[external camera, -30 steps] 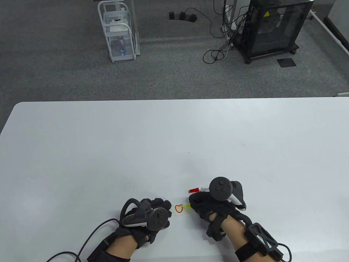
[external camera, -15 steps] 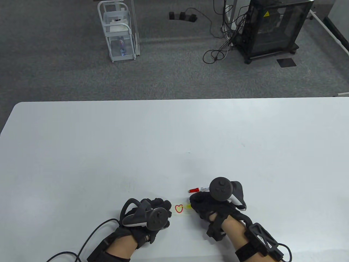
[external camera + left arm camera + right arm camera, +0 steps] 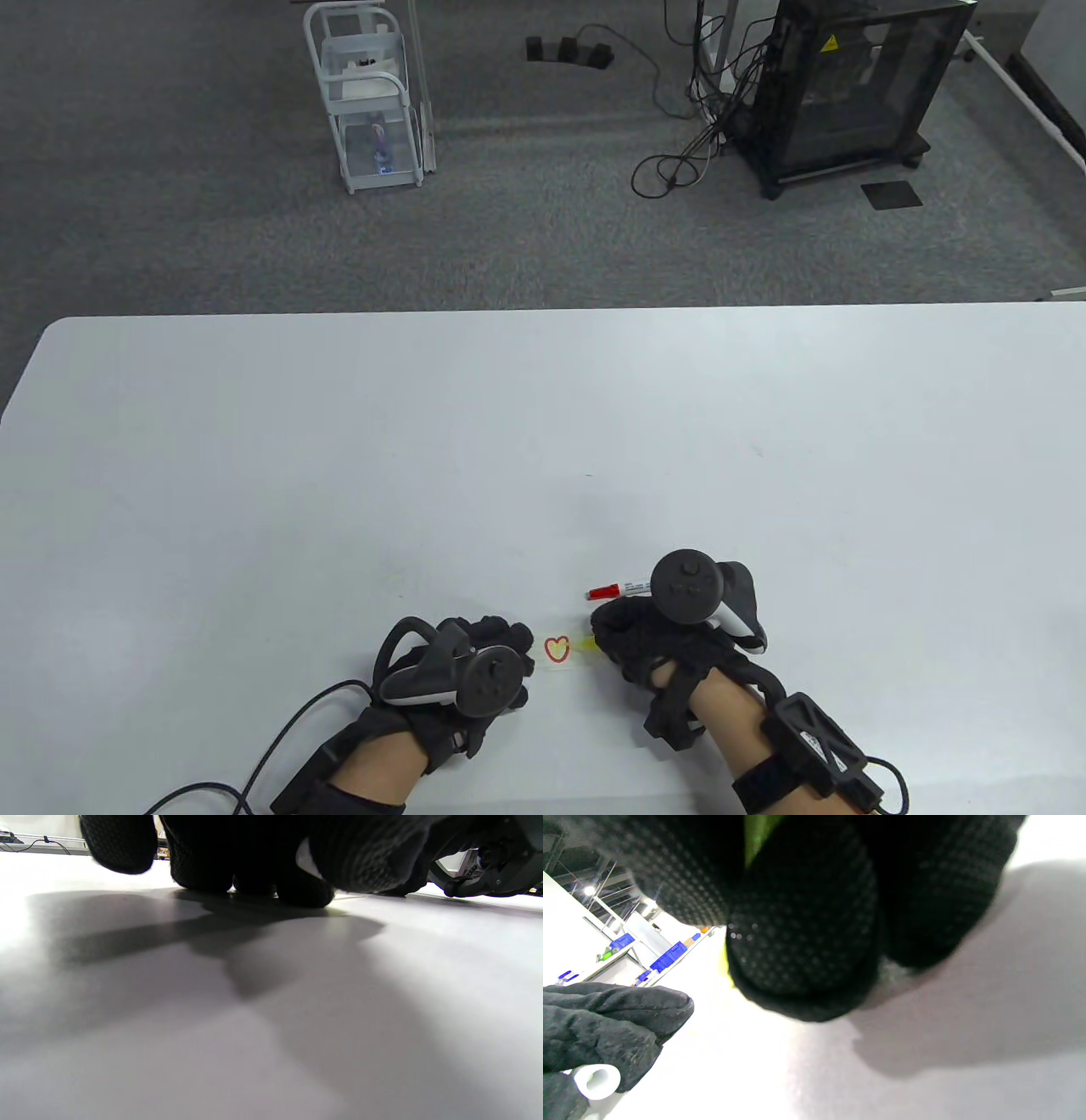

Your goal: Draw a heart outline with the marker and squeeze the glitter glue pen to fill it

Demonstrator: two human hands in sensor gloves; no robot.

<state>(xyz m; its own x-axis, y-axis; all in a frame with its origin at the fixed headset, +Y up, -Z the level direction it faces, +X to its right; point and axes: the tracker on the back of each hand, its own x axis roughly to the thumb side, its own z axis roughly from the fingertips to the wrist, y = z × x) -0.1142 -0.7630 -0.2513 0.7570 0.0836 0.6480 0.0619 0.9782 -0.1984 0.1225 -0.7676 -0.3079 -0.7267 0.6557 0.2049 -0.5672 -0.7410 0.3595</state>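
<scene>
Presently: red heart outline [image 3: 556, 649] near worktop's front edge. Right hand [image 3: 653, 641] clamped round yellow-green glitter glue pen [image 3: 587, 643], tip just beside it. Likely light, soft-walled; squeeze mid-barrel. Left hand [image 3: 475, 658] curled, apparently pinching a white cap [image 3: 596, 1082]. Red marker [image 3: 618, 589] beyond.

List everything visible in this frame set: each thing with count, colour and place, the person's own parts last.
Table: one, white, fills the lower half of the table view.
Heart outline: one, red with yellow-green inside, near edge, between the hands.
Glitter glue pen: one, yellow-green, tip just right of the heart, gripped by the right hand.
Marker: one, red cap, white barrel, lying beyond the right hand.
Cart: one, white, on the floor, far left.
Cabinet: one, black, on the floor, far right, cables beside it.
Left hand: black glove, fingers curled, resting left of the heart.
Right hand: black glove, holding the pen.
</scene>
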